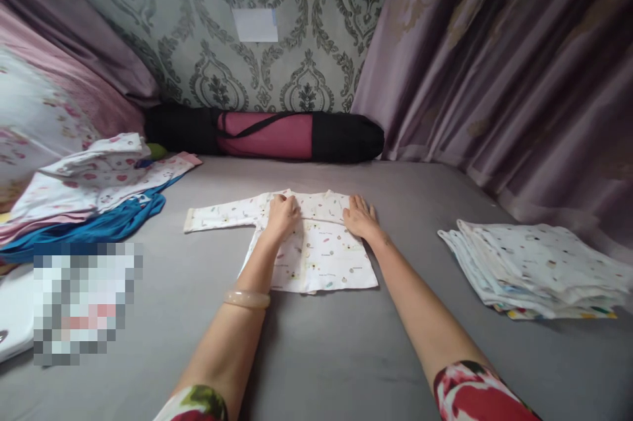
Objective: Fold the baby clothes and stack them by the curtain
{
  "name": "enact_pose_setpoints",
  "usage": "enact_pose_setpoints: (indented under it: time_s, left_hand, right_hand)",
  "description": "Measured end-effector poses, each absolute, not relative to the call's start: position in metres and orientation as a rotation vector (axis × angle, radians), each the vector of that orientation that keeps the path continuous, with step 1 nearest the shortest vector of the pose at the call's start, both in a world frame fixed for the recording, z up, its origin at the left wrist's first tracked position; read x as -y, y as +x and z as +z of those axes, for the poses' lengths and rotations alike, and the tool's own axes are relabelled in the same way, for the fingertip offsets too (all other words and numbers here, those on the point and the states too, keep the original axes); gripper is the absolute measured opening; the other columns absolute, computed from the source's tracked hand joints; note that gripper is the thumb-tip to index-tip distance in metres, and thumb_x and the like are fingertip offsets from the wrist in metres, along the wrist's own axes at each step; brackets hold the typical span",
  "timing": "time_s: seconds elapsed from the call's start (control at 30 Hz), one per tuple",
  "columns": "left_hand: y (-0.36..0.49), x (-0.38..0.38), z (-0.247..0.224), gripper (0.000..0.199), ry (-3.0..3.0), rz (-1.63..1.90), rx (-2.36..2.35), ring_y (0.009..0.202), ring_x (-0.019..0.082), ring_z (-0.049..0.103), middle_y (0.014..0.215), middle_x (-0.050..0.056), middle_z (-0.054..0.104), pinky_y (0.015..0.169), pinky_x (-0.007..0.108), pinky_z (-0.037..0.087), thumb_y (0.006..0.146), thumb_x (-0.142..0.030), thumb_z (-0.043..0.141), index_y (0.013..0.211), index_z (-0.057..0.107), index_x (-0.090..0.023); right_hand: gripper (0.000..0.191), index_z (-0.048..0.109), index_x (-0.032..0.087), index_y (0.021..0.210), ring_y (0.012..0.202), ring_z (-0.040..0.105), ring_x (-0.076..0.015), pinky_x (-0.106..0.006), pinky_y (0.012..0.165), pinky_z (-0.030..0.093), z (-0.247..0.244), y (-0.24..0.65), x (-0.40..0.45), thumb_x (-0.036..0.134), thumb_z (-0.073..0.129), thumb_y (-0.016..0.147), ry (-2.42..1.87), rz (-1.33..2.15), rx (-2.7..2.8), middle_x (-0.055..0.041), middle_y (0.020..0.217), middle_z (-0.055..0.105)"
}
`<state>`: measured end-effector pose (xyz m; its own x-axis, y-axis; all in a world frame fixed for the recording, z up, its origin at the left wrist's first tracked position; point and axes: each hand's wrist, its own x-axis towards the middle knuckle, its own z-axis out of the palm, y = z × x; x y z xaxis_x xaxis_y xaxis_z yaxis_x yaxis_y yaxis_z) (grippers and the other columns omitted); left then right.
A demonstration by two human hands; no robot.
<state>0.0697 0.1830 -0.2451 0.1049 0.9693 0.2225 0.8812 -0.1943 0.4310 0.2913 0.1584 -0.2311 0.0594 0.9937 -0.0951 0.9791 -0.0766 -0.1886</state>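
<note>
A small white long-sleeved baby shirt (331,256) with a tiny coloured print lies on the grey sheet. One sleeve (227,213) stretches out to the left; the other lies folded across the upper chest. My left hand (285,215), with a pale bangle on its wrist, has its fingers curled closed on the shirt near the collar, at the folded sleeve's end. Its fingertips are partly hidden. My right hand (361,215) rests flat at the shirt's right shoulder edge, fingers stretched out over the fold.
A stack of folded printed clothes (539,262) sits on the right. To the left are a loose heap of clothes (99,177) and a white item partly blurred out (17,309). A black and maroon long bag (267,134) lies along the wall, between purple curtains (445,64).
</note>
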Motion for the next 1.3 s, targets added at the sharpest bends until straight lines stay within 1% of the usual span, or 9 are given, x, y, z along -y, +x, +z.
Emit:
enact_pose_setpoints:
  time_s: [0.17,0.27,0.43,0.57,0.7,0.83,0.97,1.17,1.3]
  left_hand:
    - [0.058,-0.181,-0.217,0.039,2.075,0.802,-1.876,0.113,0.030,0.052,0.110,0.014,0.056,0.100,0.039,0.040,0.086,-0.033,0.052,0.118,0.064,-0.014]
    - [0.047,-0.179,-0.205,0.043,2.020,0.793,-1.881,0.112,0.029,0.054,0.112,0.014,0.058,0.102,0.039,0.039,0.086,-0.036,0.051,0.121,0.063,-0.014]
    - [0.029,-0.177,-0.197,0.044,1.919,0.727,-1.897,0.104,0.027,0.059,0.112,0.016,0.063,0.097,0.037,0.043,0.087,-0.037,0.050,0.120,0.064,-0.012]
    - [0.022,-0.178,-0.196,0.045,1.868,0.675,-1.859,0.103,0.026,0.061,0.111,0.017,0.067,0.091,0.034,0.046,0.087,-0.037,0.050,0.121,0.063,-0.010]
    - [0.023,-0.178,-0.195,0.046,1.842,0.678,-1.838,0.106,0.027,0.063,0.115,0.020,0.066,0.091,0.033,0.046,0.087,-0.036,0.050,0.121,0.063,-0.007]
    - [0.025,-0.176,-0.194,0.046,1.804,0.661,-1.820,0.102,0.028,0.066,0.104,0.018,0.071,0.089,0.033,0.047,0.086,-0.034,0.051,0.121,0.063,-0.006]
    - [0.021,-0.173,-0.194,0.045,1.774,0.658,-1.837,0.104,0.029,0.065,0.114,0.020,0.068,0.087,0.034,0.048,0.086,-0.035,0.052,0.120,0.064,-0.007]
    - [0.012,-0.174,-0.195,0.044,1.723,0.672,-1.869,0.104,0.028,0.066,0.117,0.020,0.067,0.088,0.034,0.047,0.086,-0.036,0.052,0.119,0.064,-0.009]
    - [0.011,-0.176,-0.196,0.042,1.733,0.677,-1.889,0.101,0.028,0.067,0.114,0.020,0.069,0.086,0.034,0.048,0.085,-0.035,0.053,0.115,0.066,-0.009]
  right_hand:
    - [0.067,0.021,0.000,0.151,0.148,0.010,-0.0248,-0.039,0.120,0.007,-0.222,0.269,-0.159,0.042,0.017,0.099,-2.072,0.240,2.168,-0.0162,0.160,0.017]
    - [0.070,0.022,-0.002,0.150,0.148,0.010,-0.0260,-0.038,0.119,0.008,-0.229,0.264,-0.159,0.045,0.017,0.099,-2.099,0.251,2.152,-0.0182,0.159,0.016]
    - [0.070,0.021,-0.003,0.151,0.148,0.008,-0.0262,-0.037,0.119,0.008,-0.243,0.270,-0.160,0.045,0.016,0.100,-2.109,0.244,2.140,-0.0175,0.160,0.016]
    - [0.071,0.019,-0.003,0.151,0.148,0.007,-0.0265,-0.037,0.119,0.009,-0.240,0.273,-0.162,0.046,0.016,0.099,-2.129,0.281,2.159,-0.0174,0.160,0.014]
    - [0.069,0.022,-0.002,0.151,0.148,0.009,-0.0279,-0.041,0.119,0.006,-0.228,0.260,-0.165,0.044,0.020,0.099,-2.187,0.273,2.181,-0.0191,0.159,0.016]
    - [0.064,0.023,0.007,0.153,0.148,0.008,-0.0241,-0.041,0.119,0.004,-0.226,0.233,-0.161,0.043,0.020,0.100,-1.984,0.256,2.281,-0.0141,0.160,0.016]
    - [0.059,0.028,0.016,0.152,0.148,0.010,-0.0245,-0.045,0.118,0.004,-0.237,0.216,-0.155,0.044,0.018,0.100,-1.892,0.294,2.305,-0.0127,0.160,0.019]
    - [0.059,0.028,0.017,0.152,0.148,0.008,-0.0254,-0.047,0.118,0.004,-0.233,0.218,-0.157,0.043,0.020,0.100,-1.934,0.347,2.320,-0.0131,0.161,0.017]
    - [0.058,0.028,0.010,0.151,0.148,0.009,-0.0259,-0.047,0.118,0.004,-0.220,0.206,-0.160,0.036,0.024,0.099,-1.980,0.384,2.337,-0.0152,0.160,0.017]
